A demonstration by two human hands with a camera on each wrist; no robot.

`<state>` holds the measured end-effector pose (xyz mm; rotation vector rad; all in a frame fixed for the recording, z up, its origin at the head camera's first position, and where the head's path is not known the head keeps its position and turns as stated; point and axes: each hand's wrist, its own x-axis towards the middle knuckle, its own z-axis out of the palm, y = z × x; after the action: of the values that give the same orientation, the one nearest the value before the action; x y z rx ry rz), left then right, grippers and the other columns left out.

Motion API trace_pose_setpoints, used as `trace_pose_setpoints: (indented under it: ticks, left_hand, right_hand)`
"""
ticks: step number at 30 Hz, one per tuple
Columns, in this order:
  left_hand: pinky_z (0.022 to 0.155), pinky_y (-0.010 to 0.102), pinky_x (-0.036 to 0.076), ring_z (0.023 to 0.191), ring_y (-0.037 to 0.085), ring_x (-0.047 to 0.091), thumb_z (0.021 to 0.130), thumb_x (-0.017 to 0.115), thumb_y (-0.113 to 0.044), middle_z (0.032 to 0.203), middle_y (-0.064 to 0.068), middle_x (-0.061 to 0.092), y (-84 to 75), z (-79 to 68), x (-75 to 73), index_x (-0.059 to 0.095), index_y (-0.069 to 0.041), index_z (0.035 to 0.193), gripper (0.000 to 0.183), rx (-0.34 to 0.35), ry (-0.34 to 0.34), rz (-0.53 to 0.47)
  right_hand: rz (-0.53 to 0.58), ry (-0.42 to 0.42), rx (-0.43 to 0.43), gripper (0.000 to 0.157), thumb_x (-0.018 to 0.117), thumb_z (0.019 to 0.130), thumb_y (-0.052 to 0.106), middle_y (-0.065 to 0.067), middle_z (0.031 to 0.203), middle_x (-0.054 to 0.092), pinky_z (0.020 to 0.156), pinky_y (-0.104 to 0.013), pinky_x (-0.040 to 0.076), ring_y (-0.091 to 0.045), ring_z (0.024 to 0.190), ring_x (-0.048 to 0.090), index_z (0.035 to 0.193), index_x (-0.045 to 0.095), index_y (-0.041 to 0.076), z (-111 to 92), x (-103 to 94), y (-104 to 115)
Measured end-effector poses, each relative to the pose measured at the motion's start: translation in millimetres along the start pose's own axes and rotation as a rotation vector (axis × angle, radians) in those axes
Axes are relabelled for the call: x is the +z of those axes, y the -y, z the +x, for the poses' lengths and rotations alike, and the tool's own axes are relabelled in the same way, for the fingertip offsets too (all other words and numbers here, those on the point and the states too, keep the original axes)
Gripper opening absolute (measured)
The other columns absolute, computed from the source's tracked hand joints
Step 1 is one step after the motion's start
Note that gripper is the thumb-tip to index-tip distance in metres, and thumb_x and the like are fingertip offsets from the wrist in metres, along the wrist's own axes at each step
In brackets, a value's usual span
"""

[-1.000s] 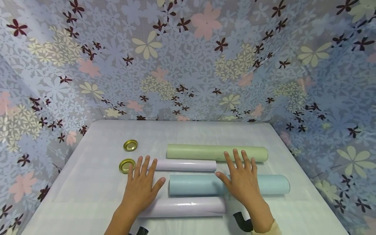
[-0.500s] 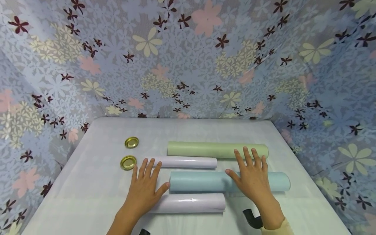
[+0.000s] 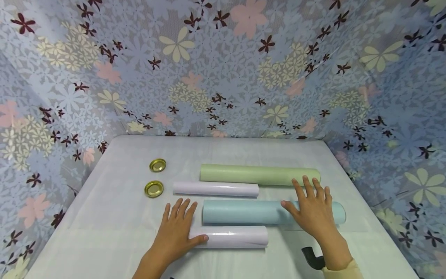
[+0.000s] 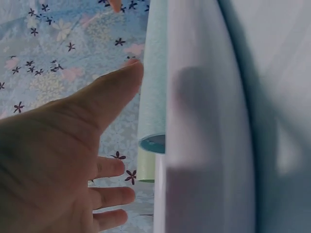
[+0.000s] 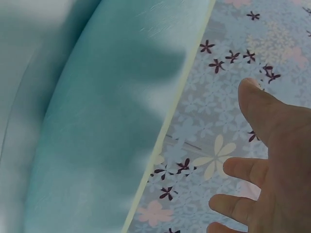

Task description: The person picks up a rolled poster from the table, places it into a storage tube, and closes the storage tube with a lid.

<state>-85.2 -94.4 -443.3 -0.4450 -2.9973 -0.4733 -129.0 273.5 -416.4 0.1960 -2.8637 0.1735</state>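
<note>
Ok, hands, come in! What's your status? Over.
Left hand, right hand: both hold nothing. Blue tube lying beneath right hand. Left hand hides part of nearest white tube.

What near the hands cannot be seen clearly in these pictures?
Nearest white roll: left end covered by the left hand in the head view, cut off by the bottom edge in the left wrist view.
Blue roll: part hidden by the right hand, head view.
Black curved piece: one end hidden behind the right wrist, head view.
Dark object at the head view's bottom edge: nearly all cut off.
</note>
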Motion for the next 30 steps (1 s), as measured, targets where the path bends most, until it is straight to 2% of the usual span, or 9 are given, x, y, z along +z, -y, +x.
trace_pose_setpoints:
  ticks: [4,11,23,30]
  left_hand:
    - [0.112,0.059,0.021,0.134,0.037,0.036,0.069,0.07,-0.062,0.141,0.016,0.046,-0.2,-2.4,6.1,0.041,-0.008,0.14,0.094,0.029,0.01,0.006]
    - [0.106,0.058,0.029,0.123,0.035,0.046,0.064,0.077,-0.057,0.131,0.014,0.052,0.5,-7.4,16.7,0.044,-0.006,0.136,0.094,0.076,-0.012,0.051]
    - [0.104,0.058,0.032,0.114,0.034,0.049,0.059,0.081,-0.053,0.119,0.012,0.055,2.5,-9.8,24.7,0.05,-0.005,0.129,0.091,0.08,0.011,0.071]
    - [0.103,0.058,0.033,0.11,0.034,0.05,0.058,0.082,-0.053,0.115,0.012,0.055,1.4,-9.7,28.2,0.052,-0.005,0.125,0.087,0.091,0.03,0.089]
  right_hand:
    - [0.009,0.025,-0.001,0.075,0.058,0.086,0.055,-0.027,0.147,0.031,0.106,-0.07,0.01,-0.05,0.137,0.019,0.143,0.037,0.01,-2,1.9,-8]
    - [0.025,0.123,-0.009,0.08,0.061,0.083,0.055,-0.025,0.149,0.03,0.104,-0.071,0.011,-0.05,0.136,0.022,0.143,0.037,0.009,-5,3.2,-18]
    - [0.049,0.21,-0.058,0.082,0.065,0.078,0.058,-0.024,0.145,0.039,0.104,-0.069,0.018,-0.049,0.132,0.029,0.141,0.043,0.01,-10,7.8,-30]
    - [0.073,0.241,-0.095,0.086,0.073,0.072,0.055,-0.021,0.141,0.044,0.102,-0.068,0.022,-0.048,0.13,0.034,0.139,0.045,0.011,-13,13.9,-37]
